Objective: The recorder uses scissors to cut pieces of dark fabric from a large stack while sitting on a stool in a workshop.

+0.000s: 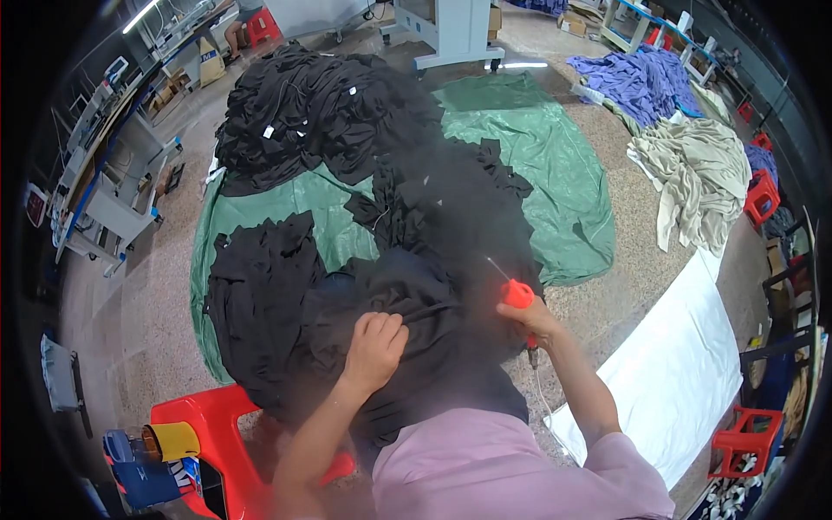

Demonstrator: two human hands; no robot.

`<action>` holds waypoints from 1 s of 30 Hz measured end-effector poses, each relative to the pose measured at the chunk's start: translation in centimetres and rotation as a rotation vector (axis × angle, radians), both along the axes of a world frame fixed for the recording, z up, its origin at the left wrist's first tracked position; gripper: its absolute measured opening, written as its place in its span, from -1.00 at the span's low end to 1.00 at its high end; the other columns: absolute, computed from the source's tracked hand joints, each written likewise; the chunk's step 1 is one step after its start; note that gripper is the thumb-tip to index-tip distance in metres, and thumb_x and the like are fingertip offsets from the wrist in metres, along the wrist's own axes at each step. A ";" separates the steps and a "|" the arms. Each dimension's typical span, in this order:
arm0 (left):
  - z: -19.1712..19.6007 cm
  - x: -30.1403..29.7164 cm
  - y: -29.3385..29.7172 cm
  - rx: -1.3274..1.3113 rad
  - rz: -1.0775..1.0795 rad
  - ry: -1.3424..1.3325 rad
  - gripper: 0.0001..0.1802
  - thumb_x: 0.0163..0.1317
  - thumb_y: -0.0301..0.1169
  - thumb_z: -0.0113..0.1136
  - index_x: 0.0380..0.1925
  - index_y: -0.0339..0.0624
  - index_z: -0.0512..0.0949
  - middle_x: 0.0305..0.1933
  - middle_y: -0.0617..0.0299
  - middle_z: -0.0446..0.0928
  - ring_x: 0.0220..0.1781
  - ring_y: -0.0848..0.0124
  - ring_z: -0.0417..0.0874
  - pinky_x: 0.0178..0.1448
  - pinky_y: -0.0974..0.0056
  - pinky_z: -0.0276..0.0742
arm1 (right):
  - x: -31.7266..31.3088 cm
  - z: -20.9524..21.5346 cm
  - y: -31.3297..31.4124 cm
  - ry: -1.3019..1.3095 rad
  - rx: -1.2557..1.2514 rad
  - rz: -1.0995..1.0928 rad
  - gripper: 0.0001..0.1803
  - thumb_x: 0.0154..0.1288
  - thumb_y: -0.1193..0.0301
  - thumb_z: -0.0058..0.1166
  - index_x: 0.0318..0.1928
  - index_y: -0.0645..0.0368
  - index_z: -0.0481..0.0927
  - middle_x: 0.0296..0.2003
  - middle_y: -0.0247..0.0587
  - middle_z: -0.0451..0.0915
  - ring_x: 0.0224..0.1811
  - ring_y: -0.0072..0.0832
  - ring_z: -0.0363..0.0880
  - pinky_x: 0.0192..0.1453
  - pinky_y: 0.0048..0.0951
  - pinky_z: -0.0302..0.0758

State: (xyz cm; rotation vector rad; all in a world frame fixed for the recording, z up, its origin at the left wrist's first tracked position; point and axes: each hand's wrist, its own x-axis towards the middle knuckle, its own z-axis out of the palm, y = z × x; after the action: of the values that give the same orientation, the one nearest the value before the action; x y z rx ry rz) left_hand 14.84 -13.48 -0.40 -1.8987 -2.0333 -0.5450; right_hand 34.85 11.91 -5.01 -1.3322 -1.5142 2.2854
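My right hand point(539, 319) is wrapped round a red air blow gun point(517, 295). Its thin metal nozzle points up and to the left over the black cloth, and a pale hose point(542, 390) hangs from its lower end. My left hand point(374, 354) is closed on a black garment point(403, 295) that lies across my lap, its fingers curled into the fabric. Beyond it, more black garments point(451, 199) are heaped. Another bunch of black garments point(264, 277) lies to the left.
A green plastic sheet point(568, 191) spreads beneath the black piles, with a large black heap point(312, 104) at its far left. On the left stands a red stool point(208, 433) with a roll of yellow tape point(178, 440). White sheeting point(667, 364), beige cloth point(702, 169) and purple cloth point(641, 82) lie to the right.
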 end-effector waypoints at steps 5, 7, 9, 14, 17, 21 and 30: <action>0.0 4.5 0.1 -0.010 0.052 0.097 -0.58 0.17 -0.26 0.22 0.01 -0.18 0.57 0.15 0.14 0.52 0.05 0.29 0.51 0.16 0.19 0.29 | 0.1 -1.8 -0.5 0.049 0.584 0.045 -0.64 0.15 0.33 0.41 -0.09 0.15 0.60 -0.45 -0.31 0.63 -0.40 -0.47 0.60 -0.29 -0.43 0.48; -0.3 6.6 0.4 -0.074 0.059 -0.104 -0.40 0.16 -0.19 0.28 0.16 -0.26 0.48 0.22 0.01 0.46 0.10 0.17 0.49 0.27 0.08 0.27 | 0.7 1.3 -2.3 -0.152 0.994 0.056 -0.65 0.22 0.27 0.33 -0.07 0.16 0.57 -0.40 -0.03 0.67 -0.31 -0.12 0.69 -0.26 -0.29 0.54; -1.2 7.2 1.5 -0.168 0.187 -0.330 -0.21 0.15 -0.11 0.31 0.31 -0.30 0.33 0.36 -0.15 0.30 0.33 -0.04 0.36 0.45 -0.07 0.15 | 1.3 5.4 -4.7 -0.126 0.939 0.103 -0.63 0.27 0.15 0.26 -0.07 0.12 0.52 -0.39 0.11 0.64 -0.27 0.11 0.64 -0.27 -0.12 0.53; -2.6 6.7 5.1 -0.344 0.358 -0.203 -0.11 0.20 -0.02 0.26 0.40 -0.30 0.20 0.53 -0.13 0.01 0.54 -0.04 0.05 0.48 -0.18 0.07 | 3.3 9.5 -8.6 -0.177 1.096 0.445 -0.65 0.32 0.20 0.19 -0.05 0.10 0.42 -0.32 0.01 0.62 -0.35 0.10 0.63 -0.35 -0.03 0.51; -2.6 7.3 5.0 -0.363 0.396 -0.232 -0.14 0.20 0.01 0.25 0.41 -0.18 0.23 0.56 -0.14 -0.05 0.58 -0.04 -0.04 0.35 -0.37 0.16 | 4.1 8.4 -8.2 -0.269 1.198 0.449 -0.63 0.32 0.20 0.18 -0.03 0.11 0.40 -0.30 -0.05 0.58 -0.36 0.07 0.62 -0.38 -0.05 0.50; -2.7 7.4 4.6 -0.380 0.489 -0.333 -0.20 0.23 0.00 0.23 0.42 0.01 0.23 0.59 -0.12 -0.19 0.59 -0.14 -0.16 0.12 -0.54 0.28 | 4.4 9.0 -8.9 -0.179 1.283 0.501 -0.68 0.31 0.21 0.18 -0.12 0.14 0.45 -0.32 -0.10 0.55 -0.38 0.00 0.63 -0.40 -0.07 0.50; -2.2 7.4 5.1 -0.479 0.457 -0.312 -0.21 0.27 0.00 0.19 0.42 -0.06 0.22 0.61 0.07 -0.18 0.58 -0.21 -0.19 0.08 -0.53 0.37 | 3.3 9.7 -9.3 -0.302 1.243 0.506 -0.65 0.29 0.16 0.20 -0.33 0.18 0.45 -0.57 0.00 0.59 -0.56 0.01 0.61 -0.51 -0.07 0.46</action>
State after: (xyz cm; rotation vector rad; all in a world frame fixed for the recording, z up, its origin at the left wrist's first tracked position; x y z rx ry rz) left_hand 22.22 -8.36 -2.64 -1.5436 -2.9030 -0.2589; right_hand 38.13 2.59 4.72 -0.9147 -2.8192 0.7469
